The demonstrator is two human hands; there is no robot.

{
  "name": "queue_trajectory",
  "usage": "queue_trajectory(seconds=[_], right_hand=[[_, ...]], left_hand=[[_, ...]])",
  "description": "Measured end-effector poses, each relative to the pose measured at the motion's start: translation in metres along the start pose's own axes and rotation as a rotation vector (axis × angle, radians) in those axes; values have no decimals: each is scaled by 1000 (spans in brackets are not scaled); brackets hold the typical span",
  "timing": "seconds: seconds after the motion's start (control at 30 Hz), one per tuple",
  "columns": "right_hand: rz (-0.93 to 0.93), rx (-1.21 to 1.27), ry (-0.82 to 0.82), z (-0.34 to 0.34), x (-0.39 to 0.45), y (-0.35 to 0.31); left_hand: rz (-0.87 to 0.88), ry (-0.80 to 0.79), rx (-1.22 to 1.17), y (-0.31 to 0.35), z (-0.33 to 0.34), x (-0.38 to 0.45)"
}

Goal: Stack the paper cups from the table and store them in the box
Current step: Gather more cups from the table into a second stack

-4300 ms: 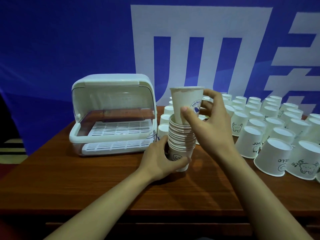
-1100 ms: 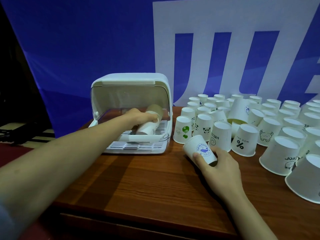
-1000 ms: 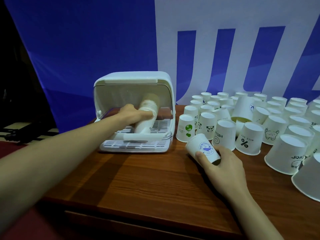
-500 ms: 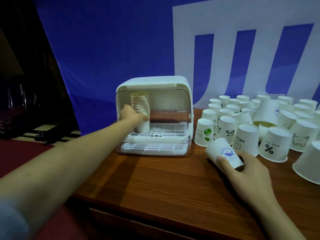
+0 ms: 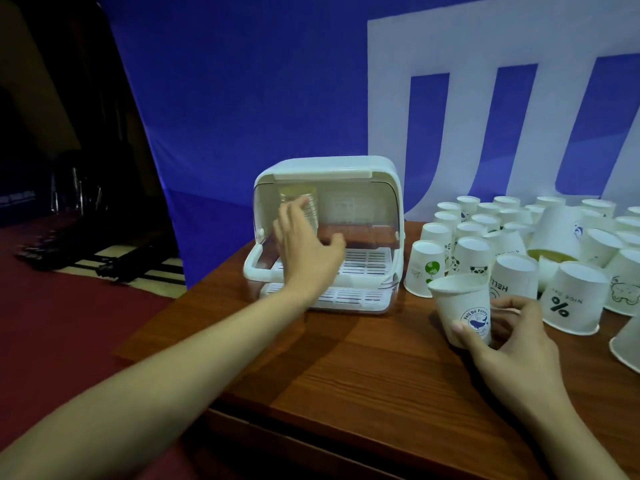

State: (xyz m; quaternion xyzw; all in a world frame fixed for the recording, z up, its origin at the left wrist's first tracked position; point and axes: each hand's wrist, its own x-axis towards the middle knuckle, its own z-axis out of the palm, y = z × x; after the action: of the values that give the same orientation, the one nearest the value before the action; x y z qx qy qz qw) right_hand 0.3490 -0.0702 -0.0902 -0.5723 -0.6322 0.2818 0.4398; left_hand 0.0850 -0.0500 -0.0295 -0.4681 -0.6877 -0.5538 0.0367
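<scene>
The white plastic box stands on the wooden table with its lid flipped up. A stack of paper cups stands upright inside it, at the left of the slotted tray. My left hand is in the box's mouth with its fingers spread; the fingertips lie against the stack without gripping it. My right hand holds a single cup with a blue whale print, mouth up, just above the table to the right of the box.
Several white cups stand upside down across the right of the table, with a taller cup leaning among them. A blue and white banner hangs behind. The table's left edge drops to a dark red floor.
My left hand has stood the stack upright in the box, opened and drawn back a little. My right hand has turned its single cup from tilted to mouth up.
</scene>
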Motion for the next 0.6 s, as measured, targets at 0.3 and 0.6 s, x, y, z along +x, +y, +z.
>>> queue_trajectory(seconds=[0.3, 0.6], right_hand=[[-95, -211, -59, 3, -3, -2], [-86, -228, -10, 5, 5, 11]], left_hand=[[315, -140, -144, 22, 54, -95], [638, -165, -28, 18, 82, -86]])
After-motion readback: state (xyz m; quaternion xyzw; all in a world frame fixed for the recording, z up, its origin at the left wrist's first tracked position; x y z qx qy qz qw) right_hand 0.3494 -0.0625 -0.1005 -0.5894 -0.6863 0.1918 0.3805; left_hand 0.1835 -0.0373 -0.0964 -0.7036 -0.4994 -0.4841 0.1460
